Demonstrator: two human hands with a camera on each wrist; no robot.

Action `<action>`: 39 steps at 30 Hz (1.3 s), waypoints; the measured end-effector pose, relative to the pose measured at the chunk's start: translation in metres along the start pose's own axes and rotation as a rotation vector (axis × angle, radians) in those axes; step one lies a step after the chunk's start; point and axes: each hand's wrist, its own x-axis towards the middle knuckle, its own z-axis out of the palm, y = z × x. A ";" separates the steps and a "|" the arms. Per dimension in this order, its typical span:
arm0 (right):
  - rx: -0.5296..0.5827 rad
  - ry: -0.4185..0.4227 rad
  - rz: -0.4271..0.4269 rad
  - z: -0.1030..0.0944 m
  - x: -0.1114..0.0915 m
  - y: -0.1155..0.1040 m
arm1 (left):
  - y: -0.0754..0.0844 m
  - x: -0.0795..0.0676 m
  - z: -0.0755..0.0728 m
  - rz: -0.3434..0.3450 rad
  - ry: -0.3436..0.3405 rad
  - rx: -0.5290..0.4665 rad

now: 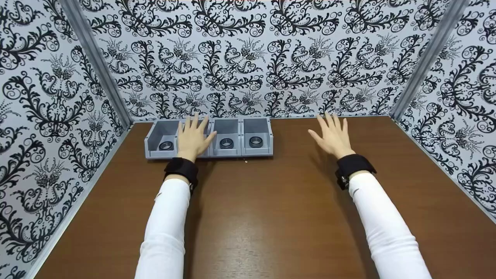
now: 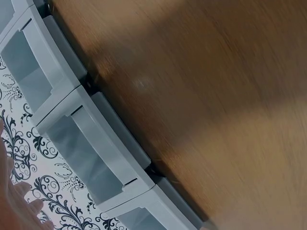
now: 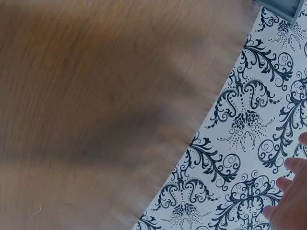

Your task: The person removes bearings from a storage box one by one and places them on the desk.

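Note:
My left hand (image 1: 192, 137), fingers spread and palm down, is held above a row of grey plastic bins (image 1: 241, 152) at the back left of the table. It hides most of one bin and holds nothing. Black ring-shaped bearings lie in the bins: one at the left (image 1: 166, 145), one right of the hand (image 1: 226, 143) and one in the rightmost bin (image 1: 255, 142). To the right of the bins, my right hand (image 1: 332, 135) is stretched over the bare wood, fingers spread, also holding nothing. Bin fronts (image 2: 103, 148) cross the left wrist view beside the fingers.
The brown wooden table (image 1: 248, 217) is bounded by patterned walls (image 1: 232, 58) at the back and both sides, with grey metal posts (image 1: 426, 58) in the corners. A tiny pale speck (image 1: 245, 161) lies just before the bins. Black straps with cameras circle both wrists.

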 end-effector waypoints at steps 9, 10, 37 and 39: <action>0.001 -0.004 -0.007 -0.002 0.002 0.000 | -0.002 0.001 0.001 -0.007 0.014 0.006; -0.001 -0.005 -0.006 -0.002 0.002 0.000 | -0.002 0.000 0.001 -0.005 0.016 0.005; 0.083 -0.055 -0.055 0.011 -0.011 -0.027 | -0.040 -0.018 -0.003 -0.033 0.219 -0.026; 0.095 -0.053 -0.065 0.013 -0.012 -0.031 | -0.047 -0.020 -0.002 -0.041 0.231 -0.024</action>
